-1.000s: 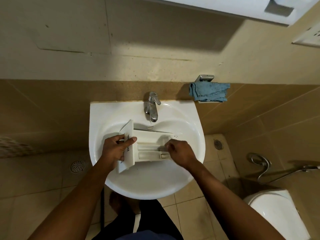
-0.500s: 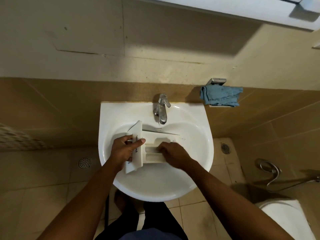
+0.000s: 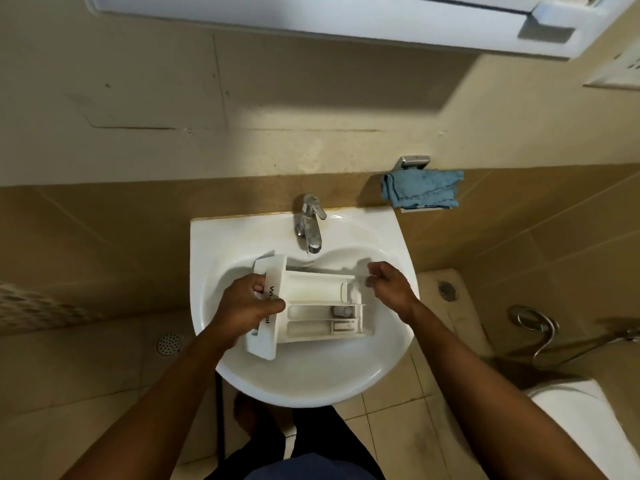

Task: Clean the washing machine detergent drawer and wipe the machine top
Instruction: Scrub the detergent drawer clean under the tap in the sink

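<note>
A white detergent drawer (image 3: 322,306) lies inside the white sink (image 3: 311,375), its front panel to the left and its compartments facing up. My left hand (image 3: 247,310) grips the front panel, thumb across its face. My right hand (image 3: 389,285) hovers just off the drawer's right end, over the basin, fingers loosely curled and holding nothing. A blue cloth (image 3: 422,188) hangs on a wall holder to the right of the tap.
A chrome tap (image 3: 310,225) stands at the sink's back edge above the drawer. A toilet (image 3: 585,431) and a hose with its hook (image 3: 540,327) are at the right. Floor drains (image 3: 168,342) sit in the tiled floor. A white cabinet (image 3: 346,19) hangs overhead.
My right hand has lifted out of the drawer's compartments and moved right, clear of the drawer. My left hand keeps its hold on the front panel.
</note>
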Available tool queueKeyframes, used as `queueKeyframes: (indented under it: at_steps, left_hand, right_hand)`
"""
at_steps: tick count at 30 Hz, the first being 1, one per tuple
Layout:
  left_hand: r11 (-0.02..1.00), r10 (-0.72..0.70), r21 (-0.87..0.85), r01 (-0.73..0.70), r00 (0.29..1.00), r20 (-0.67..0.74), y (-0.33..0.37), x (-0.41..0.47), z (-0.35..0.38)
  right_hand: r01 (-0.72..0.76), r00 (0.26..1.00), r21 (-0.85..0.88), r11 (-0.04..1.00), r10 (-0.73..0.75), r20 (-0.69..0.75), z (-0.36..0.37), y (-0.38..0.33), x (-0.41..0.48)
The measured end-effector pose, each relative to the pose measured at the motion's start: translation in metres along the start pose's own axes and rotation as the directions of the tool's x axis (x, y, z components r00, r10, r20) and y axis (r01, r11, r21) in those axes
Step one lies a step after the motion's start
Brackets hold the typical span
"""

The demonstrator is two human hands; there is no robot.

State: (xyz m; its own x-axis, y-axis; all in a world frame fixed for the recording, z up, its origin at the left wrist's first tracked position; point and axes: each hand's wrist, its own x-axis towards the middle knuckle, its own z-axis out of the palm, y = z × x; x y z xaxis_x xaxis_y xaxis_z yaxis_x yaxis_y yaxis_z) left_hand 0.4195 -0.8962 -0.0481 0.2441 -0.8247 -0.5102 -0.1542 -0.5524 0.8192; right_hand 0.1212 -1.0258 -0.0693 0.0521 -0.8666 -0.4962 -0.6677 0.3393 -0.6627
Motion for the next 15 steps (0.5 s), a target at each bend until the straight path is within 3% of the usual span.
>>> queueKeyframes:
  at_steps: [4,7,10,12,15]
  left_hand:
    - [0.995,0.085,0.046,-0.086,0.996,0.012,-0.008,-0.01,-0.001]
    - [0.984,0.157,0.082,-0.157,0.988,0.013,-0.018,-0.019,-0.003]
    - [0.957,0.271,0.108,-0.271,0.963,0.019,-0.032,-0.025,-0.005]
    - [0.905,0.373,0.219,-0.366,0.928,0.008,-0.043,-0.027,-0.006]
    - [0.75,0.499,0.487,-0.447,0.866,0.027,-0.058,-0.029,-0.006]
  right_hand:
    - [-0.046,0.99,-0.056,0.997,0.053,0.13,0.001,-0.004,-0.001]
    - [0.004,0.997,0.022,1.0,-0.005,0.077,0.001,-0.002,-0.009]
    - [0.172,0.985,-0.061,0.983,-0.173,-0.008,-0.001,0.007,-0.017]
    - [0.259,0.963,-0.124,0.958,-0.266,-0.046,0.004,0.012,-0.026]
    - [0.321,0.939,-0.119,0.94,-0.332,-0.088,0.015,0.017,-0.037]
